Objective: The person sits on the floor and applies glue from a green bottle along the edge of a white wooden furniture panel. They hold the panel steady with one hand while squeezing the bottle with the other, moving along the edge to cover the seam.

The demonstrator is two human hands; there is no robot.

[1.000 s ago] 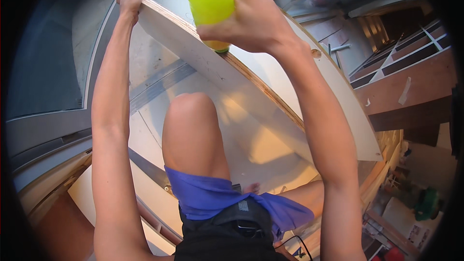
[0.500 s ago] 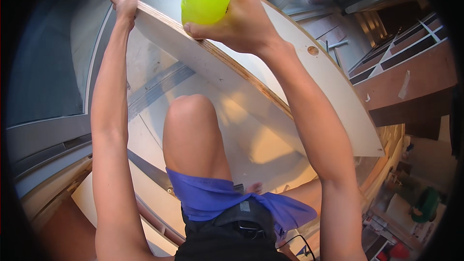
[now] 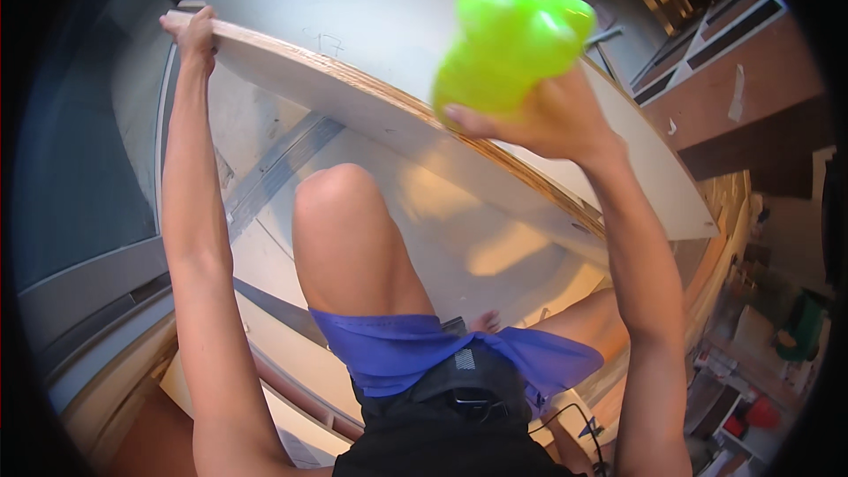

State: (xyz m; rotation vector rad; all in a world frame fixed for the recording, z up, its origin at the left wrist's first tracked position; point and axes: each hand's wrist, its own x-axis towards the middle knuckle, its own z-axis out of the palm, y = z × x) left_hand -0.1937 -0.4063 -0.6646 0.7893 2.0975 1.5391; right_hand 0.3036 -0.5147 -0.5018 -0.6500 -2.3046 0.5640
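Observation:
My left hand point(image 3: 196, 37) is closed round the far-left end of a plywood board point(image 3: 336, 73), which stands on edge with its layered rim facing up. In my right hand point(image 3: 565, 119) is a bright lime-green plastic bottle point(image 3: 521, 31), tipped upside down with its lobed base uppermost. Its lower end is at the board's top edge, near the middle; my hand hides much of that end, and I cannot tell whether anything comes out. Behind the board stands a white-faced panel point(image 3: 371, 4) with a curved outline and faint pencil marks.
My bent knee point(image 3: 340, 203) is on the near side of the board, over a pale surface with a grey strip point(image 3: 283, 163). At left is a dark window-like panel point(image 3: 79, 141). A brown box-like unit with white dividers point(image 3: 733, 97) stands at right; loose clutter lies lower right.
My right hand has moved the bottle rightward and nearer along the board's top edge. My left hand keeps its grip on the board's far-left end. The view has shifted a little.

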